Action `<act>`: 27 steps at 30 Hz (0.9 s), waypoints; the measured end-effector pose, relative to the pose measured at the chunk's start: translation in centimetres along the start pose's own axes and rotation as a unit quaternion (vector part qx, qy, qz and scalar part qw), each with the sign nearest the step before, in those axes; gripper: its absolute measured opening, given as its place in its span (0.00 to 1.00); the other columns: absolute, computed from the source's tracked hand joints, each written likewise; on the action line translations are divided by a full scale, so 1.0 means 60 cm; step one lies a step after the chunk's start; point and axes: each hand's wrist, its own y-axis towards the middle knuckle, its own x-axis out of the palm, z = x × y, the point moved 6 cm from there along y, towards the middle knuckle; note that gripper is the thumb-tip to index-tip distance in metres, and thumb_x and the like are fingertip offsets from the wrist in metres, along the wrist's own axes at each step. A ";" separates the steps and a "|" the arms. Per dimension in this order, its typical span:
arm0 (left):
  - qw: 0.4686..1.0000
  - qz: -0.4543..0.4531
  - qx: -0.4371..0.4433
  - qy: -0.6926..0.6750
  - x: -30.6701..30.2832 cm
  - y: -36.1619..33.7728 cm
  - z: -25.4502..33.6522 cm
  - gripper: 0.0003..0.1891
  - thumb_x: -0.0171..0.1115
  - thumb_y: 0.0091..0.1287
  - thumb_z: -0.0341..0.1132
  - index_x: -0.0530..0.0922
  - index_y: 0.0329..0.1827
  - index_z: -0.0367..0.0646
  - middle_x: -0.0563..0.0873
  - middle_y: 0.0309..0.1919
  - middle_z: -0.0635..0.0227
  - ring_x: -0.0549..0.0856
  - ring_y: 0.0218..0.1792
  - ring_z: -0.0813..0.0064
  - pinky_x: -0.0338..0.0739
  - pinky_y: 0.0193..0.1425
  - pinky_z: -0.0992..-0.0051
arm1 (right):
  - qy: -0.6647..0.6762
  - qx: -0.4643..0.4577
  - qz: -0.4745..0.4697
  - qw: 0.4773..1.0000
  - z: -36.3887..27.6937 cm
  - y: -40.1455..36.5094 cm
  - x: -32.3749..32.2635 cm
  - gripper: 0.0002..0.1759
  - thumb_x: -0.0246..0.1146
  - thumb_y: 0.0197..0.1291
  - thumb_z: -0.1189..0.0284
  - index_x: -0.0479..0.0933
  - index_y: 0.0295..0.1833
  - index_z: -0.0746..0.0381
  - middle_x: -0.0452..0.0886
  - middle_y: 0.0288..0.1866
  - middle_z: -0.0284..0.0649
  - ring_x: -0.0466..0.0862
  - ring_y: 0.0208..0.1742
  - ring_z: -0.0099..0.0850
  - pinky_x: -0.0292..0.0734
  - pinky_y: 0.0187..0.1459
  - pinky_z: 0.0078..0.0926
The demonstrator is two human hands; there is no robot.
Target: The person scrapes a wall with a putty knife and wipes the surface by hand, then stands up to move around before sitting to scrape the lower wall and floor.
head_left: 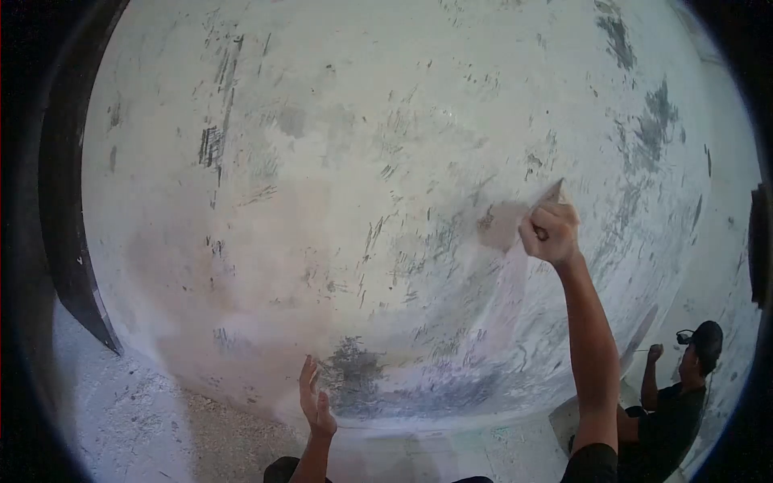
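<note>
A pale wall [338, 201] with scraped dark patches and scratches fills most of the view. My right hand [553, 229] is closed in a fist against its right half. From the top of that fist sticks the thin, pointed edge of a scraper [555, 191], pressed close to the wall; the rest of it is hidden by my fingers. Lower down, my left hand [316, 401] is raised near the wall's bottom part, with fingers stretched out and nothing in it. A dark scratched patch [352, 362] lies just right of its fingertips.
At the lower right, a person [676, 410] in dark clothes and a cap sits close to the side wall, one arm raised. A dark frame [64, 185] borders the wall on the left. Flakes of debris litter the floor [145, 410].
</note>
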 end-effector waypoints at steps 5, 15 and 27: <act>0.999 0.013 -0.024 -0.017 0.004 0.006 -0.010 0.32 0.45 0.68 0.54 0.63 0.65 0.37 0.62 0.67 0.50 0.64 0.67 0.56 0.59 0.66 0.57 | 0.029 -0.041 -0.059 0.997 -0.022 0.021 -0.009 0.16 0.64 0.37 0.77 0.62 0.12 0.57 0.63 0.10 0.34 0.68 0.12 0.30 0.60 0.16 0.26; 1.000 -0.003 -0.004 0.015 0.009 0.000 0.005 0.33 0.45 0.68 0.55 0.64 0.64 0.35 0.64 0.66 0.50 0.65 0.66 0.56 0.60 0.66 0.58 | 0.043 -0.004 -0.088 0.995 0.016 0.027 0.001 0.16 0.60 0.35 0.80 0.59 0.11 0.59 0.60 0.09 0.35 0.65 0.09 0.31 0.60 0.14 0.27; 1.000 0.010 0.025 0.009 0.011 0.021 0.011 0.34 0.45 0.68 0.55 0.62 0.65 0.33 0.64 0.66 0.48 0.65 0.66 0.56 0.60 0.66 0.59 | 0.067 0.069 0.050 0.994 0.006 0.050 -0.036 0.16 0.55 0.34 0.83 0.54 0.11 0.60 0.54 0.09 0.36 0.56 0.09 0.27 0.52 0.14 0.24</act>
